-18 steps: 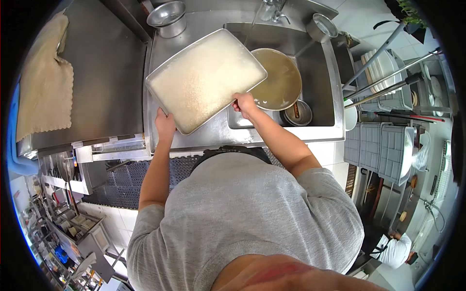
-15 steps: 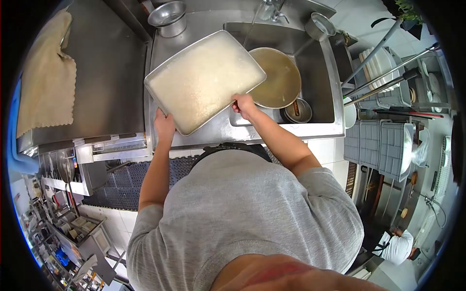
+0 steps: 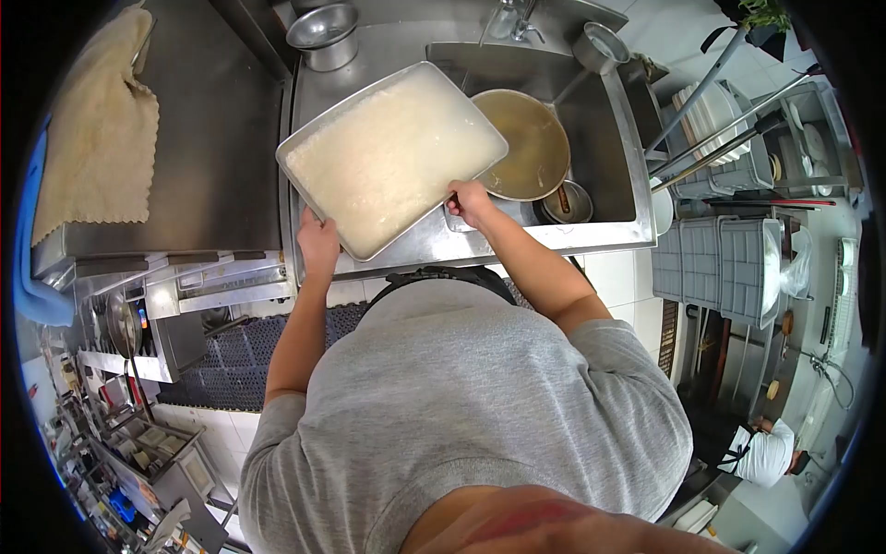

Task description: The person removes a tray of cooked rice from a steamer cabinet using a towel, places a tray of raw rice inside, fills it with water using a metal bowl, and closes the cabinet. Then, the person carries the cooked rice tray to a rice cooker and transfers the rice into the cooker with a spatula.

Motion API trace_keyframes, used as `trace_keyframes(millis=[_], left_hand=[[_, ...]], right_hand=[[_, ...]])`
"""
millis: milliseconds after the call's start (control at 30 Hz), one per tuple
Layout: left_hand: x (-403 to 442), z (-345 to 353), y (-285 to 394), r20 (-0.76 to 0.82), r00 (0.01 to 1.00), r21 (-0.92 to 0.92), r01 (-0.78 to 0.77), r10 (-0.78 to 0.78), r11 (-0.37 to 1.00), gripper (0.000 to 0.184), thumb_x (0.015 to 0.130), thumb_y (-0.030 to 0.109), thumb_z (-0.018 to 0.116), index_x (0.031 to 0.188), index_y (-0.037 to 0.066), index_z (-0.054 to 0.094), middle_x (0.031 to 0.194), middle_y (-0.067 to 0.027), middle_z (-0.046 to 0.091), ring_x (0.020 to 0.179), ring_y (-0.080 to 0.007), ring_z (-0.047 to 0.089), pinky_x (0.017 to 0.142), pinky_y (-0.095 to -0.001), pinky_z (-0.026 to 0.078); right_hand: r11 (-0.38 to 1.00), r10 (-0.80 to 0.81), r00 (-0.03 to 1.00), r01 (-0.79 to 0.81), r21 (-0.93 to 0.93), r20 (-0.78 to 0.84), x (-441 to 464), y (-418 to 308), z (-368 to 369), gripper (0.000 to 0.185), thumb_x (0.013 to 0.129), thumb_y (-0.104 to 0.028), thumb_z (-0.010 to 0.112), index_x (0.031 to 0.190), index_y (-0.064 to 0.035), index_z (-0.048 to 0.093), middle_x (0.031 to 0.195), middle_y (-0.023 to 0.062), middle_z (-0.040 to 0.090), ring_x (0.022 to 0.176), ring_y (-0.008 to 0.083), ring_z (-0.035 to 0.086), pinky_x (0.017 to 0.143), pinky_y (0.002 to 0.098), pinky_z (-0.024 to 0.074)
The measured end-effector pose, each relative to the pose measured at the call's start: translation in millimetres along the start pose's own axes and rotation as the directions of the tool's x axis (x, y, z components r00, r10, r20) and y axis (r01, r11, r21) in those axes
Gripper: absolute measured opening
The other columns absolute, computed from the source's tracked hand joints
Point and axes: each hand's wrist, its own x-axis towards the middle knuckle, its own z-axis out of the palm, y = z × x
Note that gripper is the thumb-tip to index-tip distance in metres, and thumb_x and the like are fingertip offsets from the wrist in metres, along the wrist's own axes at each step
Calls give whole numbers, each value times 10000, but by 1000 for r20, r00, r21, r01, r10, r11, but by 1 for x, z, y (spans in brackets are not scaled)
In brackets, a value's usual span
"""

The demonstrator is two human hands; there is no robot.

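A rectangular metal tray (image 3: 392, 157) hangs at an angle over the sink's left edge and the counter beside it. Pale grains that look like rice lie in it under cloudy liquid, denser toward the left side. My left hand (image 3: 318, 242) grips the tray's near left edge, thumb on the rim. At the near right edge, my right hand (image 3: 471, 203) is closed around the rim. Just right of the tray, a large round pot (image 3: 531, 148) of murky yellowish liquid stands in the sink, partly covered by the tray's corner.
A smaller pan (image 3: 574, 203) sits beside the pot in the steel sink (image 3: 604, 138). Metal bowls (image 3: 325, 37) stand at the back left, near the tap (image 3: 524, 23). A beige cloth (image 3: 101, 138) lies on the left steel surface. Another person (image 3: 761, 452) is far right.
The grains and cloudy liquid have shifted inside the tray, with more grains showing along the left. Both hands keep their grip, and the tray has barely moved.
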Motion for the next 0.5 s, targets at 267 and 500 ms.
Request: trace_keyframes(millis=[267,500], left_hand=[[1,-3,7,24,1000,8,-10,10,1000,473,838,42,485,1287,-59,376,717,-115,631,470,-133,556,361,-268,417],[2,-5,10,23,1000,17,0,-1,1000,494,834,35,489,1299,-65,359,709,-112,629,464,-131,553,355,-266,414]], right_hand=[[1000,11,1000,-11,3,-5,2,3,1,113,812,-50,509,715,5,494,582,83,480,435,148,418,365,283,303],[1000,8,1000,-8,12,-25,1,4,3,104,803,-39,516,710,6,500,586,90,489,434,150,421,366,285,305]])
